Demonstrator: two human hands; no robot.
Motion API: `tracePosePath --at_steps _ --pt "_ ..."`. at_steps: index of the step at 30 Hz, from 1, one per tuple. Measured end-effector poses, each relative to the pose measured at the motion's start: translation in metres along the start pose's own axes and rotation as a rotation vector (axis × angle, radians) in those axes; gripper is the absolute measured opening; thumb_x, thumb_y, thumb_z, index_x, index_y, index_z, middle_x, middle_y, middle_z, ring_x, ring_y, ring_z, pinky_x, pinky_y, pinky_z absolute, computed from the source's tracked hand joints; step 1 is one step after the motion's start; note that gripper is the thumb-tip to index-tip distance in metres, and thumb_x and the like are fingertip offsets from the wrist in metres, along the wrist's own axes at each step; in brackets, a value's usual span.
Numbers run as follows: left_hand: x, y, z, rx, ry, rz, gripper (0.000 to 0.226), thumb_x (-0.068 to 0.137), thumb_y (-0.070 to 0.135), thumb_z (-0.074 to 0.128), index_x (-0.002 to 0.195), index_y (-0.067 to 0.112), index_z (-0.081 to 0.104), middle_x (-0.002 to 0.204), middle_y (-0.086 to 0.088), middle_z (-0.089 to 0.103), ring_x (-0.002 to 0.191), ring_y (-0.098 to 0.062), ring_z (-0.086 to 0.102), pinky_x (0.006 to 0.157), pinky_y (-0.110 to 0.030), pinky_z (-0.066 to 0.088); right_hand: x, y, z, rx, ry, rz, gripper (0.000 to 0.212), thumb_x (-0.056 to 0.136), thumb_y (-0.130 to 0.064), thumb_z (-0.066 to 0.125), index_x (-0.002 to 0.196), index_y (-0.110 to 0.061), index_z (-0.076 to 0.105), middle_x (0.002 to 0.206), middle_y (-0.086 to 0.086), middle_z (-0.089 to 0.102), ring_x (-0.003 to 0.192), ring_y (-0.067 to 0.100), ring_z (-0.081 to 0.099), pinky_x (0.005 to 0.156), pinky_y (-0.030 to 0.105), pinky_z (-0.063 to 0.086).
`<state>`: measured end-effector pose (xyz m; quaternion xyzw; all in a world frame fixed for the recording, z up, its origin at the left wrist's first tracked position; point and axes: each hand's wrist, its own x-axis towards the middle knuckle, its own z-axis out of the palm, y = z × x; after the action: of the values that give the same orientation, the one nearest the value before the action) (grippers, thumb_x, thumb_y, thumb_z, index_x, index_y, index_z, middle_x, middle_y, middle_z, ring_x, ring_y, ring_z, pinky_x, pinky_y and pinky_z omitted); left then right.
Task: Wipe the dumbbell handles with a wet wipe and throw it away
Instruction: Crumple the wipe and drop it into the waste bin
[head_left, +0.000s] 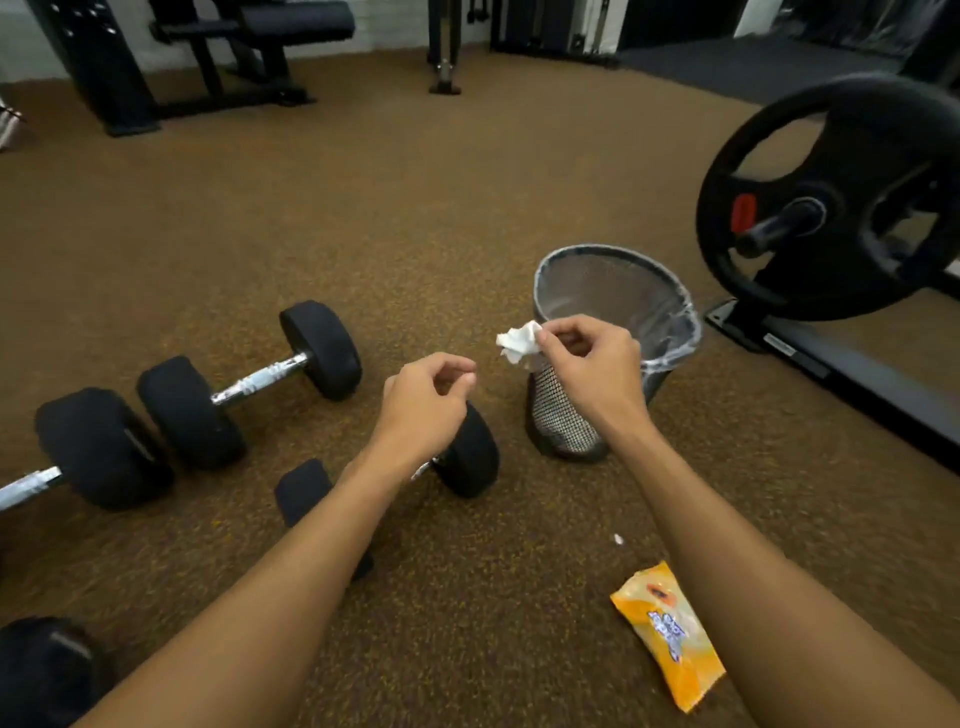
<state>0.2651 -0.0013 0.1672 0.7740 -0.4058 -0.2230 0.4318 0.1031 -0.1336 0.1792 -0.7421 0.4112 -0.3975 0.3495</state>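
My right hand (587, 364) pinches a crumpled white wet wipe (519, 340) just left of the near rim of a mesh waste bin (618, 291) lined with a clear bag. My left hand (431, 395) hovers beside it with fingers loosely curled, holding nothing. Three black dumbbells with chrome handles lie on the brown floor: one (249, 384) at the middle left, one (98, 447) at the far left, and one (467, 457) partly hidden under my left forearm.
An orange wet-wipe packet (670, 634) lies on the floor near my right forearm, with a small white scrap (618, 539) above it. A barbell with a black weight plate (831, 202) sits on a rack at right. Gym machines stand at the back.
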Motion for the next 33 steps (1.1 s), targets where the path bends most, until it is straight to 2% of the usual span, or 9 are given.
tracePosePath --at_steps 6,9,12,16,20,24,26,29,33 --pt "0.033 0.028 0.043 0.034 -0.044 0.037 0.027 0.102 0.027 0.07 0.129 0.024 0.072 0.11 0.01 0.073 0.103 -0.006 0.067 0.097 -0.028 0.054 0.058 0.027 -0.038 -0.115 0.197 0.027 0.013 0.097 -0.033 0.077 0.094 -0.022 0.082 0.081 -0.014 0.076 0.08 0.001 0.071 0.081 0.023 0.059" --pt "0.05 0.041 0.063 0.103 -0.073 0.091 0.04 0.101 0.031 0.071 0.14 0.026 0.066 0.128 0.004 0.07 0.121 -0.015 0.064 0.112 -0.042 0.052 0.072 0.045 -0.05 -0.264 0.242 0.077 0.014 0.096 -0.036 0.074 0.097 -0.024 0.082 0.083 -0.014 0.075 0.08 0.003 0.07 0.082 0.028 0.059" --pt "0.058 0.054 0.074 0.183 -0.098 0.164 0.055 0.102 0.032 0.069 0.154 0.026 0.053 0.155 0.002 0.054 0.147 -0.02 0.046 0.126 -0.042 0.035 0.075 0.062 -0.053 -0.427 0.185 0.124 0.012 0.096 -0.034 0.075 0.098 -0.025 0.081 0.088 -0.009 0.077 0.086 0.011 0.071 0.084 0.033 0.06" --pt "0.064 0.065 0.09 0.375 -0.201 0.227 0.065 0.104 0.039 0.065 0.163 0.029 0.041 0.172 0.006 0.033 0.16 -0.019 0.024 0.13 -0.044 0.02 0.078 0.081 -0.051 -0.606 -0.041 0.203 0.028 0.098 -0.042 0.07 0.109 -0.02 0.082 0.103 0.004 0.081 0.104 0.026 0.073 0.098 0.042 0.059" --pt "0.063 0.062 0.101 0.527 -0.227 0.24 0.067 0.103 0.045 0.063 0.164 0.027 0.04 0.175 0.006 0.025 0.162 -0.02 0.02 0.129 -0.05 0.022 0.08 0.087 -0.05 -0.602 -0.058 0.221 0.031 0.101 -0.041 0.065 0.109 -0.017 0.083 0.101 0.007 0.081 0.102 0.029 0.073 0.098 0.046 0.06" --pt "0.059 0.064 0.1 0.486 -0.261 0.228 0.07 0.104 0.041 0.065 0.165 0.025 0.036 0.177 0.004 0.019 0.163 -0.022 0.019 0.129 -0.049 0.022 0.082 0.098 -0.05 -0.513 -0.056 0.254 0.026 0.1 -0.039 0.067 0.1 -0.019 0.083 0.097 0.006 0.081 0.104 0.029 0.072 0.106 0.049 0.055" --pt "0.058 0.066 0.097 0.454 -0.272 0.218 0.072 0.104 0.04 0.066 0.167 0.025 0.033 0.177 0.005 0.017 0.163 -0.023 0.018 0.13 -0.048 0.02 0.084 0.098 -0.051 -0.47 -0.032 0.252 0.024 0.1 -0.037 0.069 0.1 -0.018 0.084 0.097 0.005 0.081 0.105 0.025 0.072 0.112 0.049 0.05" --pt "0.054 0.064 0.084 0.399 -0.262 0.198 0.075 0.104 0.039 0.066 0.168 0.024 0.031 0.177 0.002 0.021 0.163 -0.024 0.019 0.131 -0.046 0.017 0.084 0.101 -0.051 -0.406 0.012 0.245 0.024 0.1 -0.038 0.071 0.102 -0.018 0.084 0.093 0.001 0.081 0.102 0.021 0.073 0.114 0.048 0.048" --pt "0.032 0.058 0.038 0.369 -0.234 0.144 0.074 0.104 0.042 0.065 0.167 0.025 0.031 0.174 0.001 0.028 0.162 -0.023 0.022 0.132 -0.046 0.021 0.075 0.081 -0.054 -0.368 -0.09 0.288 0.027 0.101 -0.037 0.072 0.111 -0.014 0.081 0.096 0.0 0.076 0.106 0.02 0.07 0.114 0.044 0.05"
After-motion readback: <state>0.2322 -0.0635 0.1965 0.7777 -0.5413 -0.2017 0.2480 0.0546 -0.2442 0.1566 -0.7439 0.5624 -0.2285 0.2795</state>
